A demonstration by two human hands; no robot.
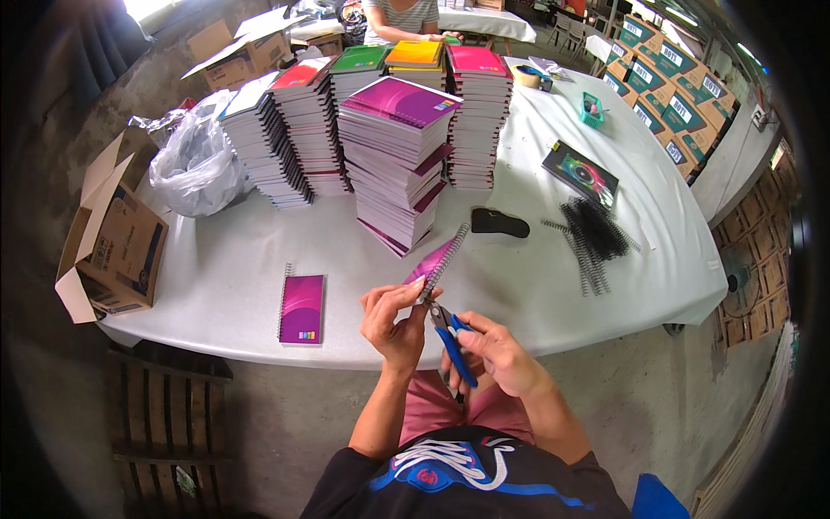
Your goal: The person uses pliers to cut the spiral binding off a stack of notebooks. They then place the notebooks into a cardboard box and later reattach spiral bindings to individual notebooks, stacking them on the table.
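My left hand (396,318) is closed on a purple spiral notebook (425,265) held up over the table's front edge. A dark wire coil (453,251) runs along the notebook's side and sticks out past its far end. In my right hand (497,348) are blue-handled pliers (455,350), their metal jaws touching the near end of the coil by my left fingers. Whether the jaws have closed on the wire I cannot tell. Left of my hands, a second purple notebook (302,310) lies flat, its coil jutting beyond the top edge.
Tall notebook stacks stand mid-table, the nearest a leaning purple pile (393,164). Loose black coils (592,242), a black pouch-like piece (500,222) and a dark booklet (581,171) lie right. An open carton (121,251) and plastic bag (197,164) sit left. Another person (403,19) is beyond.
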